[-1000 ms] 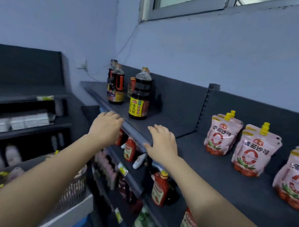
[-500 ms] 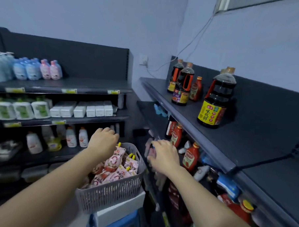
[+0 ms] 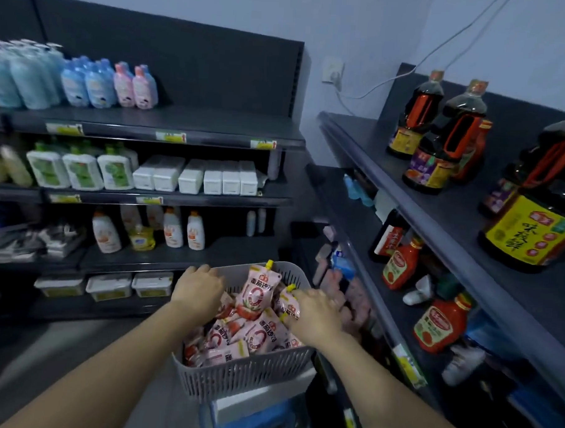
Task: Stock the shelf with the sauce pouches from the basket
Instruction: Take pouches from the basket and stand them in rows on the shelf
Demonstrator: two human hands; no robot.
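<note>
A grey slatted basket (image 3: 235,376) low in the middle holds several pink sauce pouches with yellow spouts; one pouch (image 3: 258,293) stands upright at the back. My left hand (image 3: 197,287) is down in the basket's left side, knuckles up, with its fingertips hidden among the pouches. My right hand (image 3: 316,309) lies on the pouches at the basket's right side, its fingers stretched over a small pouch (image 3: 291,303). The dark top shelf (image 3: 462,215) runs along the right.
Large soy sauce bottles (image 3: 533,231) stand on the right top shelf, and red ketchup bottles (image 3: 441,324) on the shelf below. The basket sits on a white box (image 3: 260,397) over a blue stool (image 3: 252,419). Shelves of toiletry bottles (image 3: 86,82) fill the left.
My view swung left and down from the top shelf to the basket. Both hands dropped from the shelf edge down onto the pouches in the basket.
</note>
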